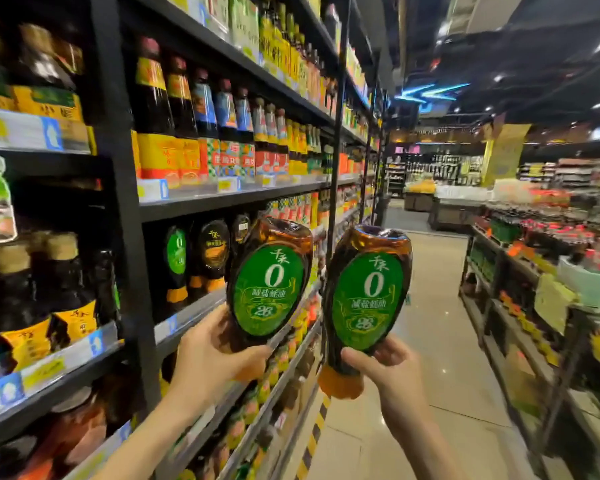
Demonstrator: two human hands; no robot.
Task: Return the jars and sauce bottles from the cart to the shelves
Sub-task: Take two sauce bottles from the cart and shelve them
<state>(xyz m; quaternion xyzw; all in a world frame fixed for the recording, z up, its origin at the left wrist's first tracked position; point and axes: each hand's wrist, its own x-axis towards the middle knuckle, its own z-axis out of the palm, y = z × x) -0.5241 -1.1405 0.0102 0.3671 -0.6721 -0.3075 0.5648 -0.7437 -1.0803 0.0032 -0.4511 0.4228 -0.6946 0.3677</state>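
My left hand and right hand each clasp a cap-down sauce bottle, the left bottle nearer the matching shelf row than the right bottle.

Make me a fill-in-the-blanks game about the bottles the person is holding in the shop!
1. Each hand holds one bottle, so the person holds ____ bottles.
2. The left hand grips a squeeze bottle with an oval ____ label.
3. The bottle in the right hand has its orange cap pointing ____.
4. A matching bottle stands on the shelf to the person's ____.

Missing words: two; green; down; left
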